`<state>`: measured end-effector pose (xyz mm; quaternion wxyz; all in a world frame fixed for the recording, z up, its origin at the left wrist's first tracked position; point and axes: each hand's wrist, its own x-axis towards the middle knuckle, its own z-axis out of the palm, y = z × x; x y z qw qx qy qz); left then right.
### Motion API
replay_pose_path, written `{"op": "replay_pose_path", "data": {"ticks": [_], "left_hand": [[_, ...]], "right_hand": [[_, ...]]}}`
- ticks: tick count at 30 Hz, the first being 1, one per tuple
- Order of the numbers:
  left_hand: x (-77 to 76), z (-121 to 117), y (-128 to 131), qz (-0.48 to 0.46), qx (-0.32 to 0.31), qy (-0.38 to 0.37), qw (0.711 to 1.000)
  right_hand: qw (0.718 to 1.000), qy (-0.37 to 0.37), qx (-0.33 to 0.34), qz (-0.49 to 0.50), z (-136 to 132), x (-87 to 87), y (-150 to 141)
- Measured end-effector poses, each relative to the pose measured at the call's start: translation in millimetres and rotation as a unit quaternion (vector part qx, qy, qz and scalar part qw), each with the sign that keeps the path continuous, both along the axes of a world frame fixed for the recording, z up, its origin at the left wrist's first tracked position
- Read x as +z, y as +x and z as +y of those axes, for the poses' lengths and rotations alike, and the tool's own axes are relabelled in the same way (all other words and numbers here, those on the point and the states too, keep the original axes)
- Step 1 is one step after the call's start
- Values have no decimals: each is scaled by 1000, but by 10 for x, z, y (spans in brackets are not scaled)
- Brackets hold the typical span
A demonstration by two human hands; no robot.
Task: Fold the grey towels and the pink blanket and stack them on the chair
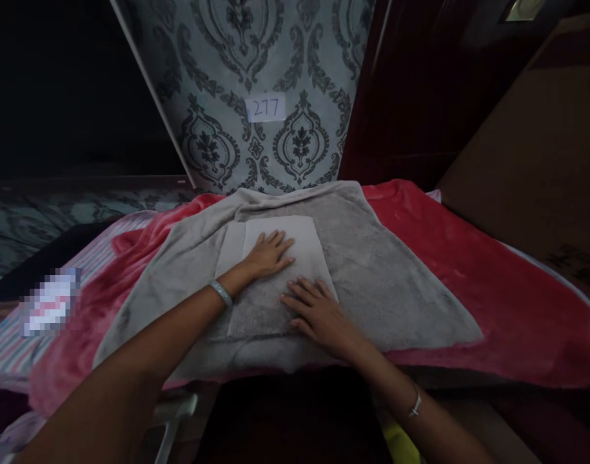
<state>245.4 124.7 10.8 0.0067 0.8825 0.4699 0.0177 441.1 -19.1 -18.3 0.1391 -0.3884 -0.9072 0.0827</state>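
A grey plush blanket (401, 283) lies spread over the table-like surface. On its middle rests a pale, flat folded piece (295, 232) that looks like cloth or paper; its exact kind I cannot tell. My left hand (269, 254) lies flat on this pale piece, fingers spread. Lower and to the right, my right hand (318, 316) is laid palm down with fingers apart, at the pale piece's lower right edge and on the grey pile. Neither hand grips anything.
Beneath the grey blanket spreads a red plush blanket (420, 225), over a striped cloth (115, 238). A patterned wall with a "277" paper label (265, 107) rises behind. A large dark screen (72, 90) stands left, a dark red door (415, 84) and a brown cardboard box (541, 148) right.
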Motion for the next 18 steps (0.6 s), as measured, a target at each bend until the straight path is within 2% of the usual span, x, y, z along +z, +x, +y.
{"op": "replay_pose_path", "data": {"ticks": [2, 5, 10, 14, 18], "left_hand": [[-35, -10, 195, -6, -67, -3, 998], [-116, 23, 380, -9, -94, -5, 996], [-138, 242, 408, -17, -62, -25, 998], [-76, 520, 466, -9, 4, -49, 999], [-58, 831, 518, -5, 29, -67, 997]], "right_hand": [[1000, 16, -14, -12, -19, -87, 50], [999, 28, -22, -18, -24, -222, 52], [1000, 23, -16, -1, -18, -295, 44], [1000, 13, -16, 15, -24, -283, 58], [1000, -8, -10, 19, -16, -296, 66]]}}
